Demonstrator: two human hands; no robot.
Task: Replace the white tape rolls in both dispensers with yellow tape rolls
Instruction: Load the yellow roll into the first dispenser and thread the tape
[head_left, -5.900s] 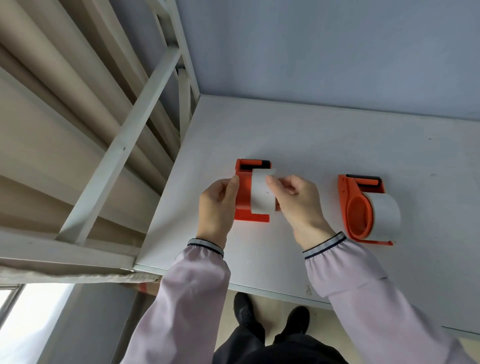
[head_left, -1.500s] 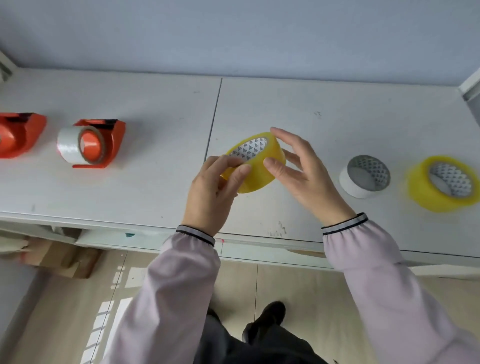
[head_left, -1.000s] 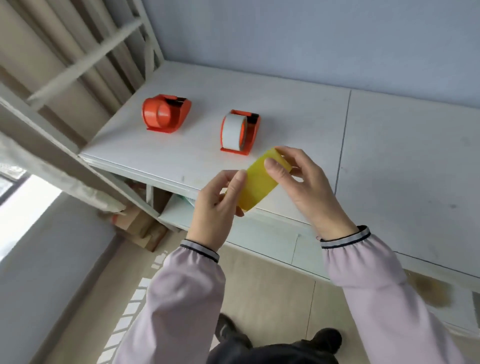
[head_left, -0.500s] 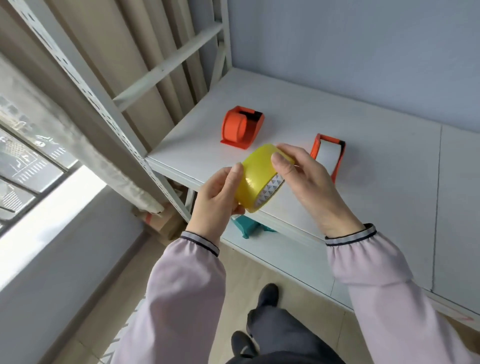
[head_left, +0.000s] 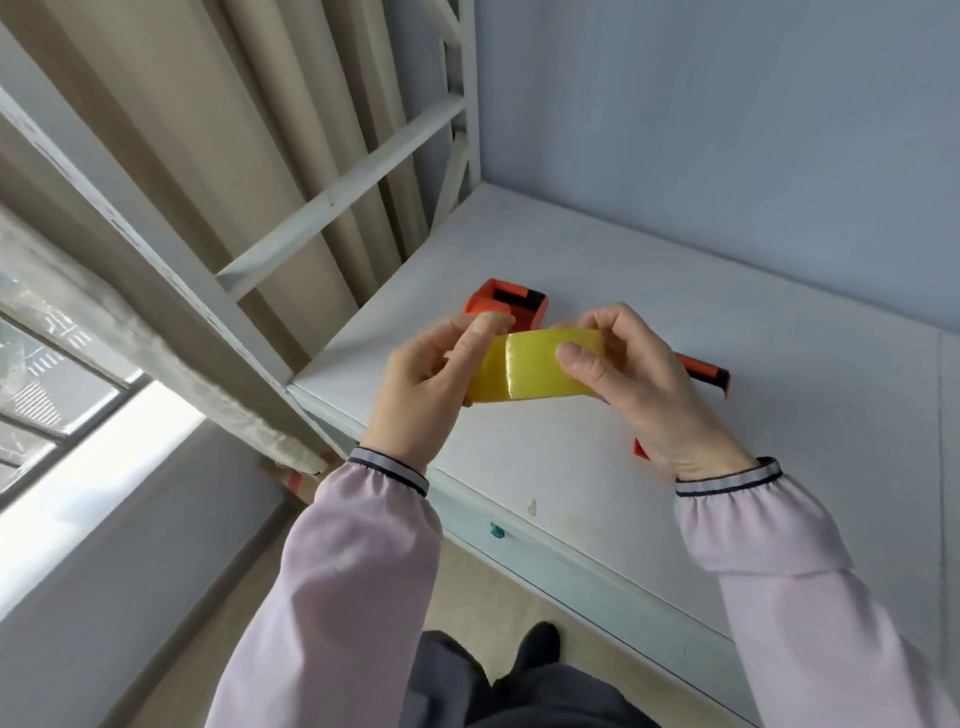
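Note:
Both hands hold a yellow tape roll (head_left: 530, 369) edge-on above the white shelf (head_left: 753, 395). My left hand (head_left: 431, 384) grips its left side with the thumb on top; my right hand (head_left: 634, 379) grips its right side with the thumb on the outer face. Just behind the left hand sits an orange dispenser (head_left: 511, 304), its hub hidden. A second orange dispenser (head_left: 701, 374) lies behind my right hand, mostly hidden; its white roll cannot be seen.
The shelf's front edge (head_left: 519, 530) runs diagonally below my wrists. White rack posts and braces (head_left: 332, 200) stand to the left, with beige curtains behind. A blue wall (head_left: 727, 130) backs the shelf. A window is at far left, floor and shoes below.
The roll has turned from showing its patterned core to edge-on. My hands have moved in over the shelf, in front of the two dispensers. The view has swung left.

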